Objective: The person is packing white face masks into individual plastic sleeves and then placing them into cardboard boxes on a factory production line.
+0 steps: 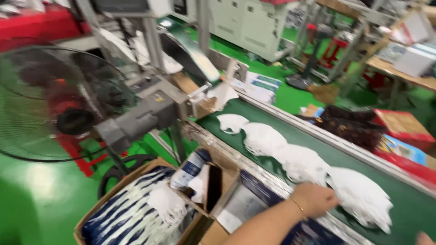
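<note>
A row of white face masks [299,159] lies overlapping along the green conveyor belt [272,122]. My left hand [315,198], with a thin bracelet at the wrist, reaches over the belt's metal rail, its fingers curled onto the edge of the nearest mask pile [363,197]. Only a sliver of my right hand [425,237] shows at the bottom right corner, near the belt; its fingers are out of view. A grey machine [150,111] with a sloped chute [195,54] feeds masks onto the far end of the belt.
Left of the belt stands an open cardboard box [131,208] with blue-and-white packs and loose masks. A large fan [50,104] stands at the left on the green floor. Red and coloured cartons [402,131] lie beyond the belt at the right.
</note>
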